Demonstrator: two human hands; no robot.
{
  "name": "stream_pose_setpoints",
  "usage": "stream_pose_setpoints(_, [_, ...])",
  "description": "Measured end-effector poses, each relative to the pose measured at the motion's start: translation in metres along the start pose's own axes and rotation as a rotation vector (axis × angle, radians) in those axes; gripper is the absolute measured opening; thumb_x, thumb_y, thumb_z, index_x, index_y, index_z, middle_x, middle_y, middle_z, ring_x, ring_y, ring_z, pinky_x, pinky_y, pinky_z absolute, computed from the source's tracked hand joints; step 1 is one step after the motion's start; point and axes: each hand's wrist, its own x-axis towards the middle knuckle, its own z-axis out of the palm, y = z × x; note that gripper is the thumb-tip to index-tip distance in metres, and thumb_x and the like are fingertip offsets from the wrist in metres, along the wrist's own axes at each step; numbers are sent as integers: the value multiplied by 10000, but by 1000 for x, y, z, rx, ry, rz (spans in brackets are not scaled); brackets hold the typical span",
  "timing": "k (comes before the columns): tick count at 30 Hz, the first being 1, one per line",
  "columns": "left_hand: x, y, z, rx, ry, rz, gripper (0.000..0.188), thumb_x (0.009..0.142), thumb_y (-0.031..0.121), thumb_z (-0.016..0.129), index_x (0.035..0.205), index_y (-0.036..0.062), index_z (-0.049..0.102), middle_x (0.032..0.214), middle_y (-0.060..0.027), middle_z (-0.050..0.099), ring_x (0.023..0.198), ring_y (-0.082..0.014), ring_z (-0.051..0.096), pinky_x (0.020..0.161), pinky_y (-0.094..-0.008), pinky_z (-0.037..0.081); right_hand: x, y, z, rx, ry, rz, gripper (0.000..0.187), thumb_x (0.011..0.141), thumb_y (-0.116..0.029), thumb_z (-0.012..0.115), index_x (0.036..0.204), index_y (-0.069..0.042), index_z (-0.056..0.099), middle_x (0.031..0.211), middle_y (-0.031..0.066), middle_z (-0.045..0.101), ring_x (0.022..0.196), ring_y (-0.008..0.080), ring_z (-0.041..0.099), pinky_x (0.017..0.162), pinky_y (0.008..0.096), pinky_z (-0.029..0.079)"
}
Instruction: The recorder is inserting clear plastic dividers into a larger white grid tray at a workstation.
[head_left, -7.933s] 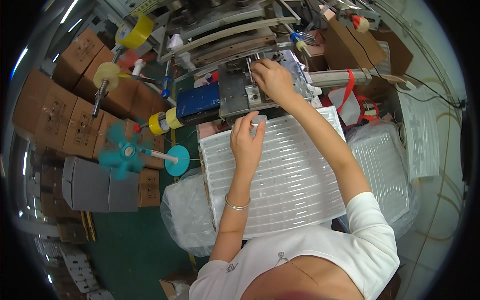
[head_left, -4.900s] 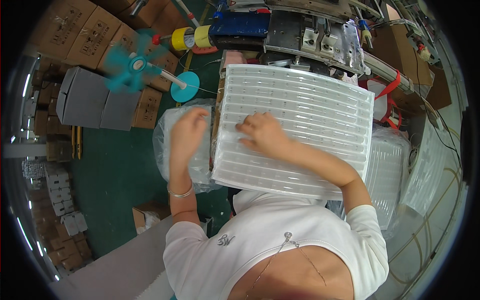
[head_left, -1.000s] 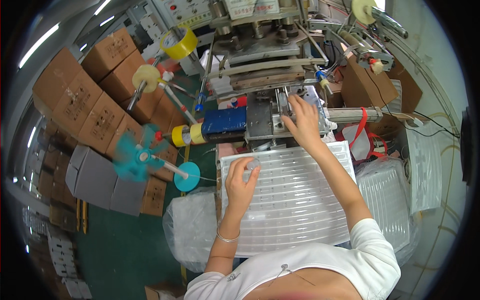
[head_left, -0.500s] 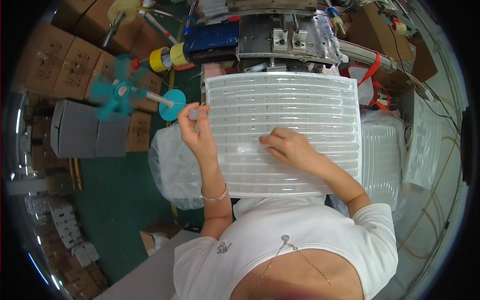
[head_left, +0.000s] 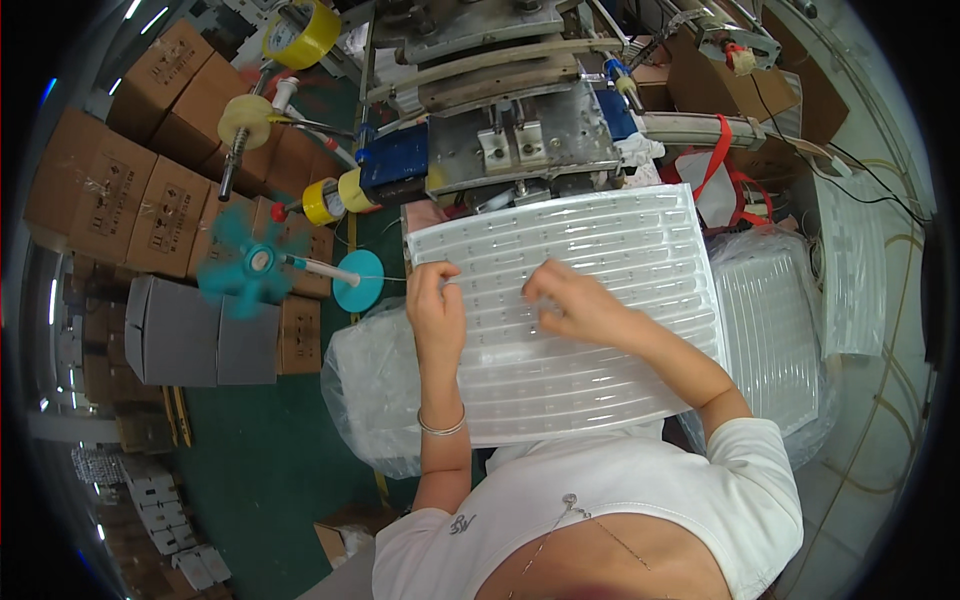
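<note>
A large white translucent ribbed tray (head_left: 590, 380) lies in front of me, with rows of small clear pieces in its channels. Over its left edge is my left hand (head_left: 437, 315), fingers bent and closed toward the thumb. Whatever they pinch is hidden. My right hand (head_left: 580, 308) hovers over the middle rows, its fingers curled in and slightly blurred. I cannot make out anything between its fingertips.
Beyond the tray stands a metal machine (head_left: 520, 150) with a clamp-like fixture. A turquoise fan (head_left: 258, 262) spins at the left, near stacked cartons (head_left: 105, 190). Another ribbed tray (head_left: 770, 340) in clear plastic lies at right; a plastic bag (head_left: 370, 385) hangs at left.
My left hand has come in from beyond the tray's left edge onto its rows; the small clear piece it pinched no longer shows. The right hand stays over the middle rows. The view has shifted.
</note>
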Motion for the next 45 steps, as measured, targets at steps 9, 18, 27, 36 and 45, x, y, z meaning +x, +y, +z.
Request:
stream_pose_setpoints(9, [46, 25, 48, 53, -153, 31, 242, 783, 27, 523, 998, 59, 629, 929, -111, 603, 855, -293, 596, 731, -363, 475, 12, 34, -73, 308, 421, 220, 115, 858, -71, 566, 962, -31, 541, 1033, 59, 605, 801, 58, 547, 642, 204, 446])
stream_pose_setpoints(18, [154, 51, 99, 675, -67, 434, 366, 863, 398, 568, 1107, 134, 632, 923, -122, 608, 751, -293, 625, 612, -397, 481, 34, 47, -96, -37, 535, -6, 253, 822, -57, 586, 1074, -46, 599, 1096, 67, 600, 886, 156, 583, 710, 265, 511])
stream_pose_setpoints(27, [88, 55, 57, 210, -135, 384, 253, 782, 160, 679, 1028, 107, 646, 837, -104, 599, 664, -271, 626, 592, -351, 485, 124, 51, -92, -585, 746, -246, 240, 815, -149, 652, 1031, -49, 623, 953, 99, 652, 778, 275, 639, 638, 361, 517])
stream_pose_setpoints(36, [11, 27, -11, 208, -348, 199, 274, 788, 119, 675, 1052, 58, 633, 866, -125, 635, 734, -274, 617, 620, -339, 488, 137, 72, -93, -575, 738, -81, 358, 819, -246, 641, 1123, -68, 581, 1068, 138, 606, 988, 328, 567, 870, 422, 429])
stream_pose_setpoints(45, [-67, 3, -22, 465, -816, 383, 260, 738, 101, 663, 978, 66, 567, 836, -84, 571, 686, -247, 583, 616, -370, 443, -2, 18, -11, -215, -124, 14, 340, 795, -105, 629, 1134, -117, 602, 953, 98, 595, 884, 249, 607, 733, 349, 510])
